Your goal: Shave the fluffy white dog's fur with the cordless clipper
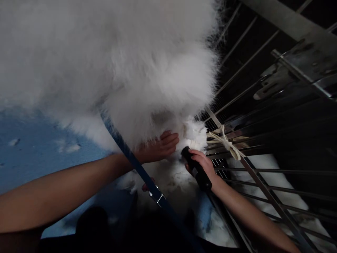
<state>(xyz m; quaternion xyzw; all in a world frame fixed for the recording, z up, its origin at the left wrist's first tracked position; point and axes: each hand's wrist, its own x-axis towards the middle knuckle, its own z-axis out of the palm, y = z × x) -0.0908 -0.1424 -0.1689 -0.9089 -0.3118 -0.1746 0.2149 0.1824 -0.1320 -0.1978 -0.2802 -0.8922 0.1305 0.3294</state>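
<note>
Right fingers gripping black tool, cage bars hemming right; left fingers touching white fur, grip unclear; blue surface spreading left.

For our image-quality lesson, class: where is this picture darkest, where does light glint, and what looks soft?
Head view: dim overall, near-black behind the metal bars; head view: small glints on the metal latch and strap buckle; head view: white fur soft, hazy toward upper left.

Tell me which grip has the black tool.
The right grip: its fingers curl around the black tool. The left grip, by the white fur, shows no tool.
</note>
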